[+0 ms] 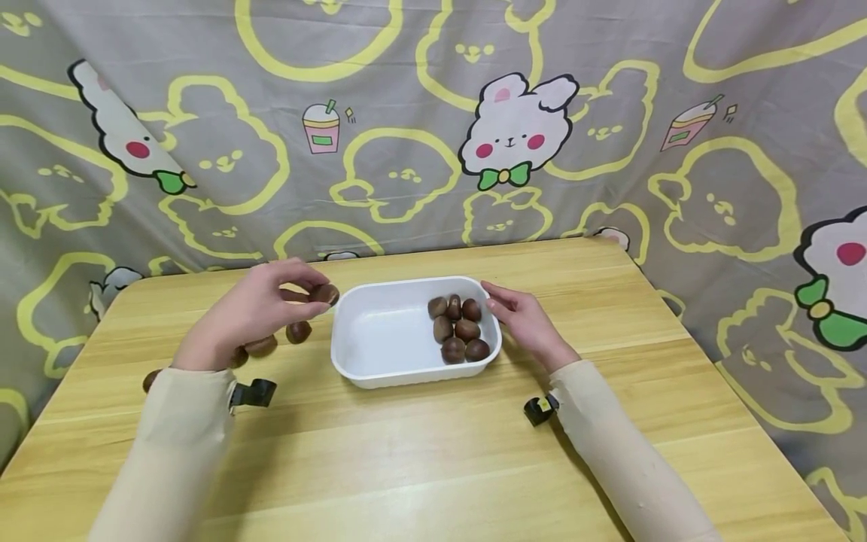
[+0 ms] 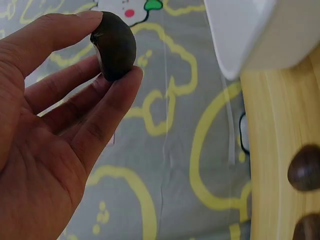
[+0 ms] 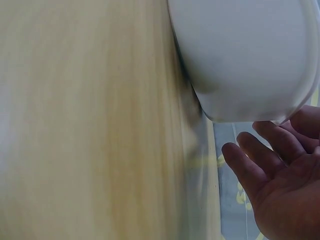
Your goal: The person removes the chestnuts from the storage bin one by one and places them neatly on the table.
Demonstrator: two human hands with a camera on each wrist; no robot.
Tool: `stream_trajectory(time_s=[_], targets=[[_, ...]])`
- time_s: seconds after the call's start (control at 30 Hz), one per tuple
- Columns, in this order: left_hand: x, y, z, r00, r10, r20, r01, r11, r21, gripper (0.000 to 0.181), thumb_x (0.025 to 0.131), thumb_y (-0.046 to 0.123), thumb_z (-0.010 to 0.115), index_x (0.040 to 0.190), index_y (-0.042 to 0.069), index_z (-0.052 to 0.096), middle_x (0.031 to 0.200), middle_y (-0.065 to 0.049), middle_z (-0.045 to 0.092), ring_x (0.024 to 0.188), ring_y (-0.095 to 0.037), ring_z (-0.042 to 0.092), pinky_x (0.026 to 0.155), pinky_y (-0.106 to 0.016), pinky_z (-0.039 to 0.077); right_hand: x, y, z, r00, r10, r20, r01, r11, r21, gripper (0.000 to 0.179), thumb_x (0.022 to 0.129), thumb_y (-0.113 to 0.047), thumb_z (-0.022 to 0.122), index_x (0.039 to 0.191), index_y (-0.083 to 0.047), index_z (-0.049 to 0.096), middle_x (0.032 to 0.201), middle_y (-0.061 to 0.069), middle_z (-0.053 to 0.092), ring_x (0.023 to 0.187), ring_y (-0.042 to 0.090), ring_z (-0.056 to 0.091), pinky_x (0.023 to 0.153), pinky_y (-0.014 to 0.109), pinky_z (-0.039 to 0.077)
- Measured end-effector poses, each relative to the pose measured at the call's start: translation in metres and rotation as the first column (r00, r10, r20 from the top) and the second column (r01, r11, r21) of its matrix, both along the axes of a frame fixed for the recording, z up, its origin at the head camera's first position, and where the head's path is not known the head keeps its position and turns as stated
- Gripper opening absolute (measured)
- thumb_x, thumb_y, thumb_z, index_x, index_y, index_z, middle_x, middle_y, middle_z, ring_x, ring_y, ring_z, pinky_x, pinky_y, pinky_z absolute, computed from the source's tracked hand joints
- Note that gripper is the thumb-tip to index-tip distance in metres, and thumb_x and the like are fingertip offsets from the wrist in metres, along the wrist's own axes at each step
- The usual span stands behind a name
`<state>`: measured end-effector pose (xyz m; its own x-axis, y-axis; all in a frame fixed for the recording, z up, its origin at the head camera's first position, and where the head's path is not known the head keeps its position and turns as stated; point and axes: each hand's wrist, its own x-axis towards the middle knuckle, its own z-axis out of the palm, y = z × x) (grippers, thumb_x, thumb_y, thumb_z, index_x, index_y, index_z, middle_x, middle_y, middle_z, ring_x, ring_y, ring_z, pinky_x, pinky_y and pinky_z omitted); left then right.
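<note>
Between the thumb and fingertips of my left hand [image 1: 247, 315] is a brown chestnut [image 2: 119, 47], pinched above the table just off the tray's left end. The white rectangular tray [image 1: 379, 335] stands on the table, with several chestnuts [image 1: 466, 330] grouped in its right part. My right hand [image 1: 530, 325] is at the tray's right end, its fingers and thumb touching the rim from outside. In the right wrist view the fingers [image 3: 250, 155] are loosely extended beside the tray's wall.
More chestnuts lie on the wooden table [image 1: 420, 452] left of the tray, among them a chestnut [image 1: 298, 332] near it and another [image 1: 150, 380] by the left sleeve; the left hand partly hides some. A patterned curtain [image 1: 400, 181] hangs behind the table.
</note>
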<state>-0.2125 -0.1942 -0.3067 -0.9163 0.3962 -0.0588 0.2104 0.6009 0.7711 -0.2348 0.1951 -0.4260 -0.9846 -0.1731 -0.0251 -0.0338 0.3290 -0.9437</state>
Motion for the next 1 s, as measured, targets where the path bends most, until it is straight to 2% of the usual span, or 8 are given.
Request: stream_trajectory(time_s=[0.2,0.23,0.33,0.4,0.53,0.67,0.9,1.0], targets=[[0.017,-0.026,0.001,0.994,0.104,0.023,-0.104,0.995,0.001,0.036,0.089,0.037,0.074,0.118,0.017,0.065,0.116,-0.008,0.061,0.076,-0.022,0.064,0.045,-0.033,0.044,0.000,0.001,0.001,1.000,-0.001,-0.001,0.001,1.000,-0.005,0.043,0.102,-0.016,0.056,0.144,-0.008,0.049,0.143,0.013,0.049,0.130,0.027,0.047,0.108,0.040,0.036],[0.019,-0.030,0.001,0.994,0.103,-0.024,-0.104,0.995,-0.014,0.037,0.090,0.036,0.074,0.119,0.015,0.066,0.119,-0.008,0.061,0.087,-0.021,0.066,0.052,-0.032,0.048,0.000,0.001,0.001,1.000,0.001,-0.002,-0.001,1.000,-0.007,0.043,0.102,-0.015,0.056,0.144,-0.008,0.049,0.143,0.014,0.049,0.130,0.027,0.047,0.108,0.040,0.036],[0.026,-0.044,-0.002,0.991,0.129,-0.041,-0.129,0.992,-0.003,0.037,0.091,0.032,0.073,0.120,0.011,0.065,0.120,-0.009,0.060,0.094,-0.025,0.067,0.054,-0.031,0.051,0.000,0.001,0.001,1.000,0.005,-0.002,-0.005,1.000,-0.003,0.043,0.102,-0.015,0.056,0.144,-0.008,0.050,0.143,0.014,0.050,0.129,0.027,0.048,0.107,0.040,0.037],[0.029,-0.052,-0.005,0.988,0.125,-0.092,-0.128,0.991,-0.029,0.037,0.091,0.030,0.073,0.121,0.009,0.065,0.120,-0.010,0.061,0.099,-0.025,0.067,0.065,-0.024,0.052,0.000,0.000,0.001,1.000,0.006,0.001,-0.006,1.000,0.001,0.043,0.102,-0.015,0.055,0.144,-0.008,0.050,0.143,0.013,0.050,0.129,0.027,0.048,0.107,0.040,0.038],[0.037,-0.069,-0.011,0.977,0.138,-0.162,-0.151,0.986,-0.070,0.035,0.091,0.026,0.073,0.120,0.008,0.067,0.117,-0.010,0.062,0.098,-0.014,0.067,0.074,-0.014,0.049,0.000,0.001,0.001,1.000,0.002,-0.001,-0.002,1.000,0.013,0.043,0.102,-0.015,0.055,0.144,-0.008,0.049,0.142,0.013,0.050,0.128,0.026,0.049,0.106,0.039,0.039],[0.046,-0.088,-0.019,0.969,0.178,-0.170,-0.195,0.976,-0.092,0.035,0.090,0.025,0.074,0.119,0.008,0.067,0.117,-0.007,0.063,0.094,0.002,0.063,0.070,-0.016,0.051,-0.001,0.001,0.000,1.000,0.003,-0.005,-0.003,1.000,0.021,0.043,0.102,-0.015,0.054,0.145,-0.008,0.048,0.142,0.013,0.050,0.128,0.026,0.050,0.106,0.039,0.039],[0.061,-0.118,-0.032,0.959,0.243,-0.148,-0.259,0.961,-0.101,0.036,0.091,0.024,0.074,0.119,0.004,0.066,0.110,0.004,0.063,0.090,0.007,0.061,0.061,-0.026,0.056,-0.001,0.000,0.000,1.000,-0.003,-0.002,0.003,1.000,0.009,0.043,0.102,-0.016,0.055,0.144,-0.009,0.049,0.142,0.014,0.051,0.128,0.027,0.050,0.106,0.040,0.038],[0.067,-0.129,-0.038,0.947,0.277,-0.163,-0.299,0.945,-0.133,0.036,0.090,0.026,0.074,0.119,0.004,0.065,0.110,0.002,0.063,0.087,0.009,0.060,0.060,-0.027,0.056,-0.001,0.000,0.000,1.000,-0.003,0.009,0.003,1.000,-0.002,0.043,0.102,-0.016,0.055,0.144,-0.008,0.049,0.141,0.015,0.051,0.128,0.027,0.050,0.107,0.040,0.037]])
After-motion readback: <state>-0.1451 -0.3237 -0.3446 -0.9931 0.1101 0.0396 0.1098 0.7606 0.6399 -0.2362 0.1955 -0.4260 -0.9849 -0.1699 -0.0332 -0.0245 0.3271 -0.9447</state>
